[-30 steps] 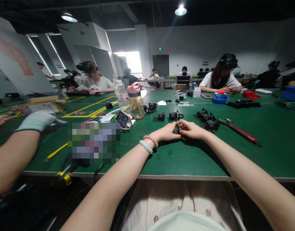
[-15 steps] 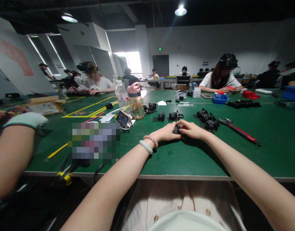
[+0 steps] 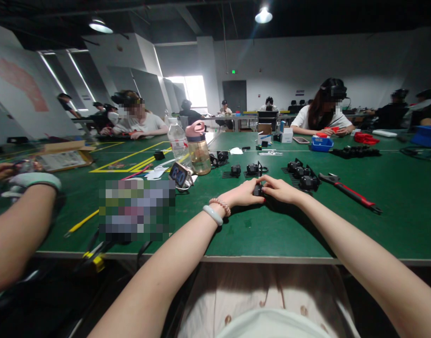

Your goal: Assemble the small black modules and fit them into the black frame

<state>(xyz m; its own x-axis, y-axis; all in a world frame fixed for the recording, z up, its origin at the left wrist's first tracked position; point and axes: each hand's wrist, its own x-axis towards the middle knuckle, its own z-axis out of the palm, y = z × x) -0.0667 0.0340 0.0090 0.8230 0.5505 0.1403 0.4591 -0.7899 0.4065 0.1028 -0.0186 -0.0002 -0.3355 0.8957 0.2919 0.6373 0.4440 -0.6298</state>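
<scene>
My left hand (image 3: 244,193), with a pale bangle and a beaded bracelet at its wrist, is closed on a small black part (image 3: 258,190) low over the table. From the other side, my right hand (image 3: 280,190) pinches the same part; the fingers hide much of it. Just beyond lie two similar black blocky parts, one on the left (image 3: 235,171) and one on the right (image 3: 252,169). To the right of these sits a cluster of black parts (image 3: 303,174). An adjustable wrench (image 3: 352,193) with red and black handles lies farther right.
A pink-lidded bottle (image 3: 199,152), a clear water bottle (image 3: 176,141) and a small propped clock display (image 3: 178,174) stand left of my hands. A blue bin (image 3: 321,143) is at the far right. Another person's gloved arm (image 3: 28,202) reaches in from the left.
The neighbouring person's gloved hand at the left has shifted slightly, now showing more of what lies by it. My hands and the black part look unmoved.
</scene>
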